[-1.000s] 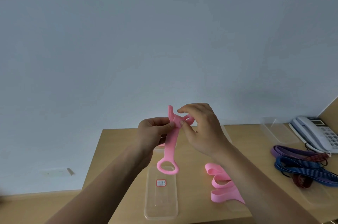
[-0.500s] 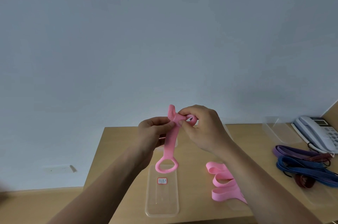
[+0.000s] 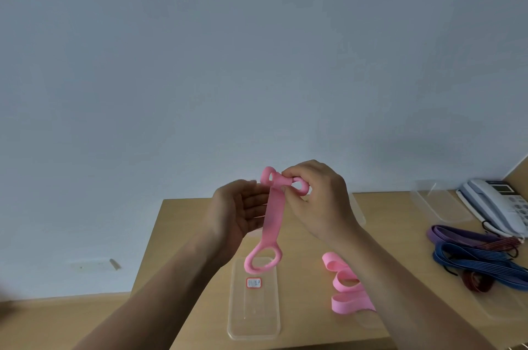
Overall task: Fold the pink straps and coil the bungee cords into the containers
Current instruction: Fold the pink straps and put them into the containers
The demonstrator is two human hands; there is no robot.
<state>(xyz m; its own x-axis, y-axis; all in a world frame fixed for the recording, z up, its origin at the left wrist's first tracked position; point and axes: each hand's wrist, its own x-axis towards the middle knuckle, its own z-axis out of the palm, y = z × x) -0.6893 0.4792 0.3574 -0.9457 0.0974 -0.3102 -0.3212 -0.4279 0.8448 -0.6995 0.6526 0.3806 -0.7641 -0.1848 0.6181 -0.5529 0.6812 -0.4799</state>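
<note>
A pink strap [image 3: 273,215] with a ring at its lower end hangs above the table. My right hand [image 3: 320,201] pinches its folded top end. My left hand [image 3: 240,212] is beside the strap with fingers straight, palm toward it, touching its edge. Below the ring lies a clear plastic container [image 3: 253,304] with a red-edged label. A second pink strap [image 3: 347,288] lies in loose folds on the table, partly behind my right forearm. Purple, blue and dark red bungee cords [image 3: 480,258] are heaped at the right.
Another clear container [image 3: 437,204] stands at the back right by a white desk phone [image 3: 497,206]. A clear tray [image 3: 497,304] lies under the cords. The wooden table [image 3: 183,235] ends at a pale wall behind; its left edge runs diagonally.
My left hand has let go of the strap and opened its fingers. My right hand has turned the top end over, so a small loop shows on each side.
</note>
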